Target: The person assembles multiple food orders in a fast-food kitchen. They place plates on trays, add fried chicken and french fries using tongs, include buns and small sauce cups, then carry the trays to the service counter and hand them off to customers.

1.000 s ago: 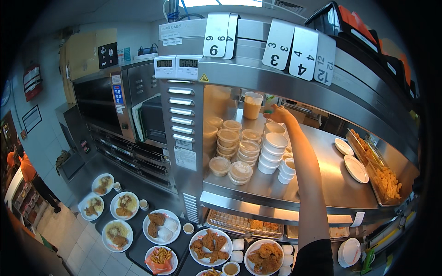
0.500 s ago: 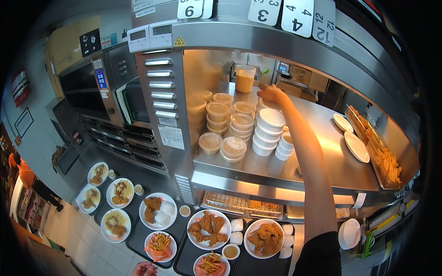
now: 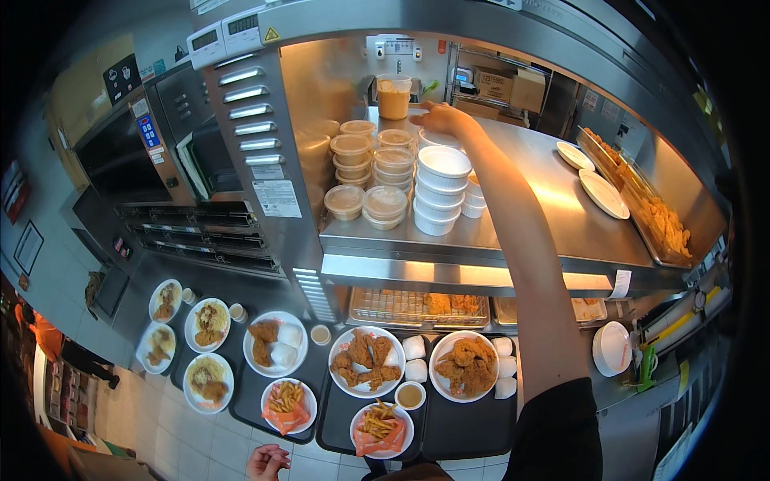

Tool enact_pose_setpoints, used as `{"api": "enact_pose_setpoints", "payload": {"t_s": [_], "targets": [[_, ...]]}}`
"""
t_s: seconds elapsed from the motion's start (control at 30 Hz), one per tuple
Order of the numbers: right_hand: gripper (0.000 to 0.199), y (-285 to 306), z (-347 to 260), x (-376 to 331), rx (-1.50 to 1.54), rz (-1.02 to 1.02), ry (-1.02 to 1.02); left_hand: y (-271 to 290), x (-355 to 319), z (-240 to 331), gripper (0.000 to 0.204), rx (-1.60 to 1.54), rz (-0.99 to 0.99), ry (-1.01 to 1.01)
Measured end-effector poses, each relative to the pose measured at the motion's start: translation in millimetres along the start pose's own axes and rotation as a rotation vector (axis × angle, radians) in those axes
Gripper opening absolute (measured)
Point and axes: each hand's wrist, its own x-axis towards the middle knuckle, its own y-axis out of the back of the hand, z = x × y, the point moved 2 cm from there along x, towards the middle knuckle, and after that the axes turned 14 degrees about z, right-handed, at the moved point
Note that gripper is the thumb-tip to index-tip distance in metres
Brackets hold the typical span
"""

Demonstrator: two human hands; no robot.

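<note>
Near the back edge of the shelf (image 3: 597,240), the right hand (image 3: 437,120) is over stacked bowls (image 3: 440,181), beside a sauce tub (image 3: 393,101); the left hand (image 3: 267,462) curls near a tray (image 3: 249,407). Cannot tell if either grips anything.

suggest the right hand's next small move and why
Probably dip the right hand slightly toward the rear cup: it appears just above that cup, behind the front stack of white cups, with nothing visible in its grasp. Going gently seems wise, since the container of orange sauce stands close to the fingertips; whether they touch anything is hard to tell.
</note>
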Motion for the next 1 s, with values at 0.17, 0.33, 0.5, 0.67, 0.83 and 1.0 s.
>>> {"api": "enact_pose_setpoints", "payload": {"t_s": [0.17,0.33,0.5,0.67,0.83,1.0], "targets": [[0.049,56.4,57.8,-9.3,0.347,0.290,-0.138,26.9,-6.7,1.1,0.032,0.059,-0.011,-0.015],[0.050,41.3,87.9,-61.1,0.331,-0.080,-0.211,32.4,-8.3,-2.3,0.028,0.106,0.037,0.016],[0.057,4.2,80.9,-75.9,0.248,-0.149,-0.274,19.3,-9.9,-2.2,0.027,0.149,-0.002,0.016],[0.042,-17.0,82.5,-69.1,0.209,-0.084,-0.180,20.0,-27.8,-0.2,0.026,0.163,0.021,0.029],[0.037,-15.0,79.7,-70.5,0.156,-0.119,-0.173,27.8,-39.4,-2.4,0.024,0.177,0.071,0.044],[0.039,-5.8,74.8,-78.6,0.129,-0.168,-0.191,27.4,-39.1,-5.9,0.023,0.133,0.051,0.036]]}}
